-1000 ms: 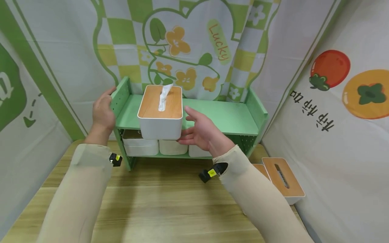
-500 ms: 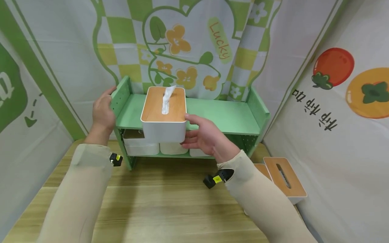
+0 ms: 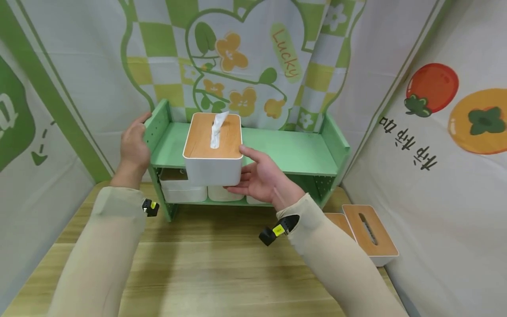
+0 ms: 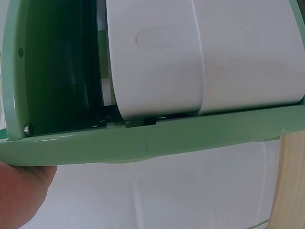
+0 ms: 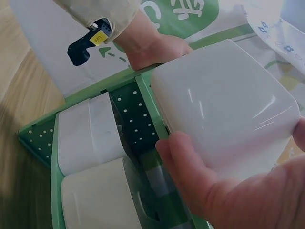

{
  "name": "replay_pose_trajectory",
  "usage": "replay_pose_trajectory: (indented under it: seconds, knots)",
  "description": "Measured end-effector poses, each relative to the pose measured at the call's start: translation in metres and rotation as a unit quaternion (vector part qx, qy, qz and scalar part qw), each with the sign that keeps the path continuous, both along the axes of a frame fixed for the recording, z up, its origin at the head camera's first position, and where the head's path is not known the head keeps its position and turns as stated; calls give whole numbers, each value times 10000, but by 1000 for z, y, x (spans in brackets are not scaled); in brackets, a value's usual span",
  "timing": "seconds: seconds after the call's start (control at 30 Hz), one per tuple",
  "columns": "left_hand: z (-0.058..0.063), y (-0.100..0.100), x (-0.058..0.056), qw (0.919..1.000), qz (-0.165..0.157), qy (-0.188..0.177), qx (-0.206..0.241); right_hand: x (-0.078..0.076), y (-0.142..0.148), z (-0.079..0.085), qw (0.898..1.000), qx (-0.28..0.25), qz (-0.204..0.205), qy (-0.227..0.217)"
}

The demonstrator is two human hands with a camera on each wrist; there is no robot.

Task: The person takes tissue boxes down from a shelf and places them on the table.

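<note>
My right hand (image 3: 263, 180) holds a white tissue box (image 3: 214, 171) with a wood-look lid, a white tissue sticking out of its slot. The thumb lies at the lid's right edge and the fingers reach under the box's bottom. In the head view the box overlaps the front of the green shelf's (image 3: 287, 152) upper board, left of centre. My left hand (image 3: 135, 147) grips the shelf's left side panel from outside; its fingertips are partly hidden. The right wrist view has the box (image 5: 224, 105) over the palm, with the left hand (image 5: 155, 52) beyond.
White containers (image 3: 184, 195) and a cream one (image 3: 225, 193) stand on the lower shelf. Two more wood-lidded boxes, the nearer-to-wall one (image 3: 370, 229) with an open slot, sit at the right on the wooden table (image 3: 206, 264). Printed cloth walls (image 3: 455, 198) close in the sides and back.
The tissue box has shifted slightly right and toward me. My right hand, earlier loosely beside it, has its thumb on the lid edge and fingers underneath. The left hand stays put.
</note>
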State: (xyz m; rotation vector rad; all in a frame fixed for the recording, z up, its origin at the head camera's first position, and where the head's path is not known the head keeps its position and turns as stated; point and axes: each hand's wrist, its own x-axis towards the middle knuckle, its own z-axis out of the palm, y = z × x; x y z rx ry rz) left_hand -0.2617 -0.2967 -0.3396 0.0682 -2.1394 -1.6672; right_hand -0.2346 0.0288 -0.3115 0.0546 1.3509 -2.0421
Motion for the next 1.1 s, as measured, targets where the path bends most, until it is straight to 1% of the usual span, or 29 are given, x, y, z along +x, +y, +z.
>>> replay_pose_trajectory:
  seconds: [0.13, 0.27, 0.4, 0.5, 0.6, 0.73, 0.9, 1.1]
  knots:
    - [0, 1, 0, 10000, 11, -64, 61, 3, 3, -1, 10000, -9, -34, -31]
    - [1, 2, -1, 9999, 30, -38, 106, 4, 6, 2, 9994, 287, 125, 115]
    - [1, 2, -1, 9999, -46, -17, 162, -2, 6, 6, 9973, 621, 315, 230]
    - [1, 2, -1, 9999, -72, -27, 149, -9, 6, 8, 9971, 634, 381, 156]
    - [1, 2, 0, 9999, 3, -33, 95, -14, 5, 8, 9970, 630, 438, 129]
    - [1, 2, 1, 10000, 54, -29, 74, -17, 6, 6, 9964, 653, 474, 268]
    - [2, 3, 2, 10000, -4, -43, 82, -15, 10, 1, 9957, 636, 480, 474]
    - [1, 2, 2, 10000, 10, 52, 28, -6, 13, 0, 9931, 594, 586, 818]
